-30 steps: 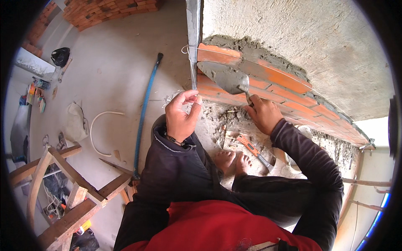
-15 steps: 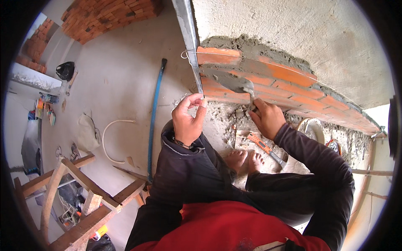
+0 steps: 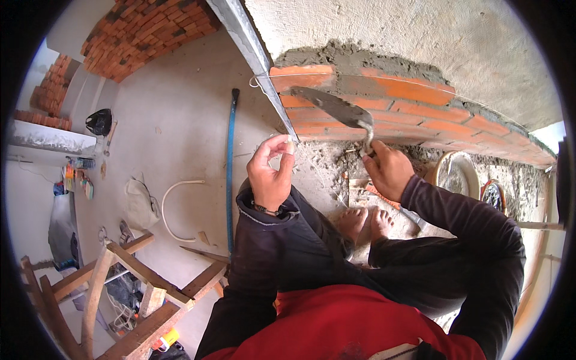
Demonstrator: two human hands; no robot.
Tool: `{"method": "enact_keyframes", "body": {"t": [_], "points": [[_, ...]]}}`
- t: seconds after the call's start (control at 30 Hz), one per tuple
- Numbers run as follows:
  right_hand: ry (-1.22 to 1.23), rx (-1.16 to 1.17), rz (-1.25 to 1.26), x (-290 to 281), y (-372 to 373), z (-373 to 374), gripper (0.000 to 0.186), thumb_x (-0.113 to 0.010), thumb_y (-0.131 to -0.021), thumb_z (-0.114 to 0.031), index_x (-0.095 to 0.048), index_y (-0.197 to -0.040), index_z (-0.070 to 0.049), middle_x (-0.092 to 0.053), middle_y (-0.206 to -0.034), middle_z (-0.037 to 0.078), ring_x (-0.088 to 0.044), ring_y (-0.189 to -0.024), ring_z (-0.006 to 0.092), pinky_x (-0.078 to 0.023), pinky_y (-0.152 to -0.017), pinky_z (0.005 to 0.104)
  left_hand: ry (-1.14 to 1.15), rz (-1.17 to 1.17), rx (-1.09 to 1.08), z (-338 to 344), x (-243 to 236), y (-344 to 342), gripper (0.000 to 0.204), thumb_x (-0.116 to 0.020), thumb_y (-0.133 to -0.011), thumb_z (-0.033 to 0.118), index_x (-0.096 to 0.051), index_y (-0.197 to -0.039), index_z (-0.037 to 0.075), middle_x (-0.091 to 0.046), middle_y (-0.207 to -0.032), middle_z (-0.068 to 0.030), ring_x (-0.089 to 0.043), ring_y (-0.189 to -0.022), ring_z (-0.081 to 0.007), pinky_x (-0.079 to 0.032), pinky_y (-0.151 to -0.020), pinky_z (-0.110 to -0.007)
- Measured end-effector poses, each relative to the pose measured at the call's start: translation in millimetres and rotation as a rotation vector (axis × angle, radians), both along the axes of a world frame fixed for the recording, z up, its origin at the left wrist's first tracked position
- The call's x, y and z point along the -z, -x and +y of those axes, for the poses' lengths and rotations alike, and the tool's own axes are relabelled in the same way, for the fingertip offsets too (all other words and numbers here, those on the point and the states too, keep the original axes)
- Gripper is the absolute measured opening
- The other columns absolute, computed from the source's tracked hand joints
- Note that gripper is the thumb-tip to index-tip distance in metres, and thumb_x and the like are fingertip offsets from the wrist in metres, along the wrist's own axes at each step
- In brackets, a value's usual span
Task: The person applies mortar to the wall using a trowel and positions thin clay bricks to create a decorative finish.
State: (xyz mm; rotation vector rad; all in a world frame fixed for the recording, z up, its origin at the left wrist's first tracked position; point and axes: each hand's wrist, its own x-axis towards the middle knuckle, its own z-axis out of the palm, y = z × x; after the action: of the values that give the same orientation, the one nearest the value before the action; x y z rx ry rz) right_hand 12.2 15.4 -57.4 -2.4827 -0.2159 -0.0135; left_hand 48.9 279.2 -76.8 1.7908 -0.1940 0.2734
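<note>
My right hand (image 3: 390,171) is wrapped round the handle of a trowel (image 3: 336,109). Its mortar-smeared blade points to the upper left, in front of the low brick wall (image 3: 438,117). Thumb and index finger of my left hand (image 3: 271,174) are pinched together at the foot of the metal upright (image 3: 255,51). A small whitish stub (image 3: 290,144) shows at those fingertips, too small to name surely. Grey mortar (image 3: 372,63) lies along the wall's top, and a thin string (image 3: 414,82) runs across its upper bricks from the upright.
Below my right hand lies an orange-handled hammer-like tool (image 3: 384,198), partly covered. A round bucket (image 3: 457,174) stands to its right. On the left floor are a blue hose-like length (image 3: 230,162), a curved white tube (image 3: 165,210) and a wooden frame (image 3: 138,273). Bricks (image 3: 147,36) are stacked behind.
The trowel blade has swung clear of the bricks, its tip lifted up and left. My right hand has shifted slightly right. My left hand keeps its pinch. The whole view has tilted somewhat.
</note>
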Motion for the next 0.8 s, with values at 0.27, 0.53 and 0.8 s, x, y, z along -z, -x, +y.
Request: {"method": "enact_keyframes", "body": {"t": [0.27,0.53,0.8], "points": [[-0.056,0.034,0.134,13,-16,20,0.026,-0.062,-0.088,-0.019,-0.055,-0.1,0.002,-0.064,-0.082,0.027,-0.063,-0.082,0.0455,-0.05,-0.072,0.0509,-0.013,-0.018,0.008,-5,2,-4,0.021,-0.069,-0.089,0.013,-0.066,-0.106,0.0,-0.067,-0.088,-0.0069,-0.063,-0.083,-0.0137,-0.049,-0.08,-0.03],[-0.114,0.102,0.15,19,-6,-15,0.029,-0.065,-0.088,-0.02,-0.059,-0.104,0.004,-0.063,-0.082,0.028,-0.063,-0.081,0.0458,-0.049,-0.07,0.0478,-0.023,-0.042,0.002,-1,5,-2,0.022,-0.067,-0.09,0.008,-0.064,-0.111,-0.001,-0.066,-0.093,-0.0046,-0.061,-0.086,-0.0111,-0.048,-0.083,-0.027],[0.064,0.026,0.11,-5,12,-42,0.024,-0.063,-0.089,-0.017,-0.056,-0.096,0.005,-0.059,-0.071,0.025,-0.062,-0.071,0.0442,-0.048,-0.062,0.0446,0.086,-0.042,-0.051,-1,5,-3,0.023,-0.068,-0.088,0.009,-0.065,-0.109,0.0,-0.067,-0.09,-0.0056,-0.062,-0.084,-0.0117,-0.049,-0.081,-0.028]]}}
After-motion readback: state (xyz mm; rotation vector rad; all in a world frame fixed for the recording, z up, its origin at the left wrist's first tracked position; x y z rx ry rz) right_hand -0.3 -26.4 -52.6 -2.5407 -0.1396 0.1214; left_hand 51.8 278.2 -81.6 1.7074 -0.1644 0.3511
